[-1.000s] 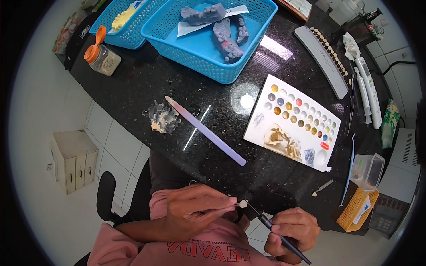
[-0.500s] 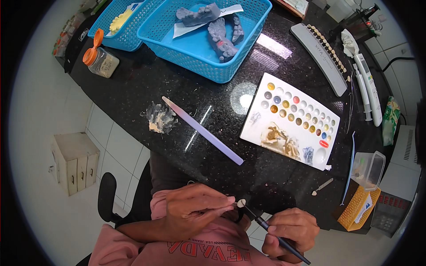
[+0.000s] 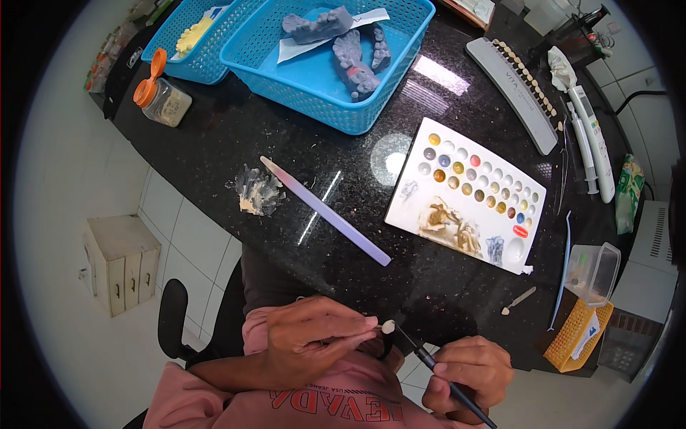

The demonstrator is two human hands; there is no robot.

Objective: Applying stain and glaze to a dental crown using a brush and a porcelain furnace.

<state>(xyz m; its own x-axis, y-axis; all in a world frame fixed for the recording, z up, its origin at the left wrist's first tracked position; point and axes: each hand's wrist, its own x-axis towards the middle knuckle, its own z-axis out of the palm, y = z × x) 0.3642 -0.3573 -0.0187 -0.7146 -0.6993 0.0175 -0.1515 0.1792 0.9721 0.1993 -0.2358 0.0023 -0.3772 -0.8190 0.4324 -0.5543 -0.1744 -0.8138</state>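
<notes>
Between the fingers of my left hand (image 3: 318, 329), closed in a pinch, is a thin holder, mostly hidden. At its tip sits a small off-white dental crown (image 3: 388, 327). My right hand (image 3: 470, 372) grips a slim black paintbrush (image 3: 424, 357) like a pen, its fine tip pointing up and left. That tip is just right of the crown, with a slight gap seeming to part them. Beyond both hands lies a white paint palette (image 3: 409, 214), its wells filled with coloured stains and its flat part smeared brown and blue.
A purple nail file (image 3: 336, 222) lies beside a patch of pale smears (image 3: 259, 191). Farther back stand a blue basket (image 3: 300, 89) with grey dental models and an orange-capped jar (image 3: 164, 107). On the right are a shade guide (image 3: 514, 100), syringes (image 3: 589, 143), a small spatula (image 3: 519, 300) and a yellow basket (image 3: 579, 336).
The paintbrush tip has shifted slightly off the crown, where it was touching before. The crown's face seems turned a little. Both hands stay nearly in place.
</notes>
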